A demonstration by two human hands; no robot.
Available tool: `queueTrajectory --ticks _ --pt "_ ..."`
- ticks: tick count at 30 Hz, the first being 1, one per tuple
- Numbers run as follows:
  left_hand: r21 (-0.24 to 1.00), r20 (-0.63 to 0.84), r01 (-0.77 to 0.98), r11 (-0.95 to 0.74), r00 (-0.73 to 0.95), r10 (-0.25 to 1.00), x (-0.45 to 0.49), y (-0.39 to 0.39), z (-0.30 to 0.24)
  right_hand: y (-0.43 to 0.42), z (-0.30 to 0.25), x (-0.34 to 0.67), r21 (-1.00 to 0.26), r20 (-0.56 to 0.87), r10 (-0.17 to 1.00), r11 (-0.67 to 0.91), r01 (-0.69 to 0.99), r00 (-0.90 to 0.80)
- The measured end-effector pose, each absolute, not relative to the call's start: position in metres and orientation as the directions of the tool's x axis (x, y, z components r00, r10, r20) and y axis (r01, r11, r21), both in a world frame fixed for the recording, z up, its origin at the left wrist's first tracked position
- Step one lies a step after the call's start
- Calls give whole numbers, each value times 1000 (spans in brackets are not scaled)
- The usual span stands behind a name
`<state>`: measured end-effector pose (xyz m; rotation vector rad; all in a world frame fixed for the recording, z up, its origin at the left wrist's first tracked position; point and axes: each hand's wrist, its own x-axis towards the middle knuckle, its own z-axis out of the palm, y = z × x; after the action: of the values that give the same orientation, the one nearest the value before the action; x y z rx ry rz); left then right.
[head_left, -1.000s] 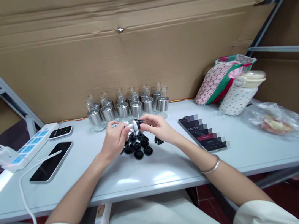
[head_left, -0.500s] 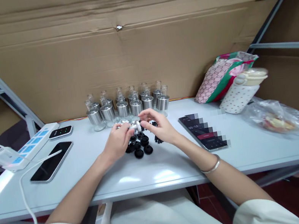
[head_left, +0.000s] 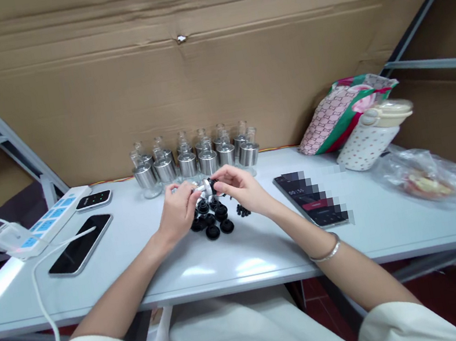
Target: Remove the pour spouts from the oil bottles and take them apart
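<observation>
My left hand [head_left: 177, 212] is closed, thumb and fingers pinching one end of a small silver-white stem-like piece [head_left: 206, 186]. At its other end my right hand [head_left: 244, 190] grips a black part [head_left: 213, 185] between thumb and fingers. The two parts touch, though the fingers hide much of the joint. Just below the hands lies a pile of round black caps [head_left: 213, 232]. A cluster of tiny black pieces [head_left: 243, 211] sits beside it, under my right hand. More silvery pieces are partly hidden behind my left fingers.
Two rows of glass bottles with metal sleeves [head_left: 188, 166] stand behind the hands. On the left are a power strip [head_left: 49, 221], a phone [head_left: 80, 246] and a small device [head_left: 94, 200]. Right hold another phone [head_left: 310, 200], a tumbler [head_left: 367, 137], a pouch [head_left: 329, 117] and a plastic bag [head_left: 433, 181].
My right fingers have drawn in around the black part, and the right hand has shifted, uncovering more of the tiny black pieces. The silver-white piece has tilted slightly. The view has shifted a little.
</observation>
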<state>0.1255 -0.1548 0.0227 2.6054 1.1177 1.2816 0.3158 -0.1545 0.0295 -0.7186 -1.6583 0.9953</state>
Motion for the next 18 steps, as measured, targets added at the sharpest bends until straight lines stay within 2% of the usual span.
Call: queueTrajectory --ticks 3,6,9,11,13,16,18 --pt "561 566 513 -650 335 753 129 -158 25 -152 27 317 -852 499 818 523 9 -285" --pt "796 416 327 -509 315 853 132 -157 26 -151 26 319 -829 535 798 559 9 -277" --pt "923 283 148 -356 366 887 135 -154 27 -152 28 319 -820 544 793 571 25 -276" --pt "934 271 119 -337 377 886 135 -154 26 -154 30 319 -831 529 805 556 28 -268" --pt "883 348 188 -430 351 869 135 -156 25 -155 33 319 -853 501 831 522 29 -241" --pt "703 526 345 -622 338 781 132 -158 24 -154 33 320 -875 462 861 482 51 -215" --pt "584 611 406 -704 352 709 129 -158 25 -153 33 320 -885 438 862 463 43 -256"
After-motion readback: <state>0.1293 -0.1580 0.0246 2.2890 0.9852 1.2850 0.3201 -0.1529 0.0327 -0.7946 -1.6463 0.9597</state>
